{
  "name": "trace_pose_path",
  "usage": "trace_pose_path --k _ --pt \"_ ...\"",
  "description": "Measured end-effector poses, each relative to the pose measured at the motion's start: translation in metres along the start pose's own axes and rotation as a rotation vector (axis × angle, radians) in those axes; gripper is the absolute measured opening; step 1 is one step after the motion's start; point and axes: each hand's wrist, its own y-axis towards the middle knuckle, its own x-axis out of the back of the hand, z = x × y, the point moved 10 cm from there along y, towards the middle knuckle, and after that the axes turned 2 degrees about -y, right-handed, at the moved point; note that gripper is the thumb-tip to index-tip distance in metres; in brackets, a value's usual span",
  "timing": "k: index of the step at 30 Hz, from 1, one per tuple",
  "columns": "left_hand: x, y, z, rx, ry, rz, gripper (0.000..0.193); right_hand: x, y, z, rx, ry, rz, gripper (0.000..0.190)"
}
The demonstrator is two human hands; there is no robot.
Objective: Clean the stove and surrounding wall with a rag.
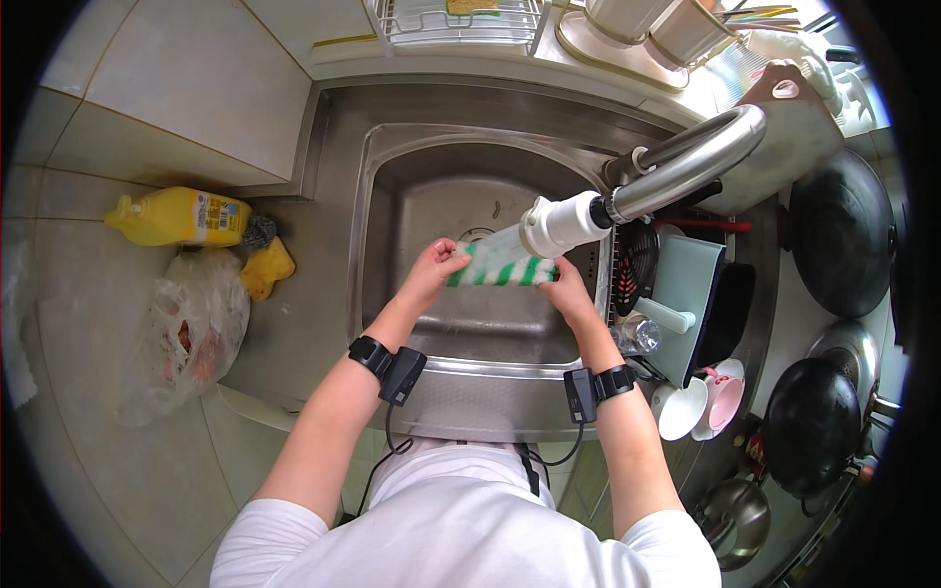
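A white cloth with green stripes (pixel 503 268) is stretched level over the stainless steel sink basin (pixel 456 195). My left hand (pixel 434 272) pinches its left end, thumb on top. At the right end, my right hand (pixel 567 290) grips the cloth, with its fingertips partly hidden behind it. Water seems to run from the white faucet head (pixel 562 224) onto the cloth's middle. That head sits on a curved metal spout (pixel 695 165) reaching in from the right. Part of the drain (pixel 478 234) shows just beyond the cloth.
Left of the basin lie a yellow detergent bottle (pixel 184 217), a steel wool scrubber (pixel 259 231), a yellow sponge (pixel 267 268) and a clear plastic bag (pixel 198 323). On the right stand a dish rack with a cutting board (pixel 680 301), a white cup (pixel 678 411) and dark pans (pixel 838 231).
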Motion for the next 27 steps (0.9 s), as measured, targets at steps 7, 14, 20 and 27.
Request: trace_pose_path --k 7,14,20,27 --pt "0.017 0.005 0.006 -0.011 -0.139 -0.090 0.019 0.004 -0.006 -0.021 -0.085 -0.020 -0.053 0.030" --pt "-0.011 0.000 -0.004 0.121 -0.003 -0.085 0.022 0.011 -0.009 -0.023 -0.165 0.244 -0.065 0.026" --pt "-0.016 0.003 0.007 0.191 -0.197 0.020 0.033 0.007 -0.008 -0.020 -0.216 0.481 -0.036 0.028" --pt "-0.028 -0.004 0.024 0.432 -0.219 0.126 0.046 0.007 -0.005 -0.003 -0.196 0.707 -0.017 0.025"
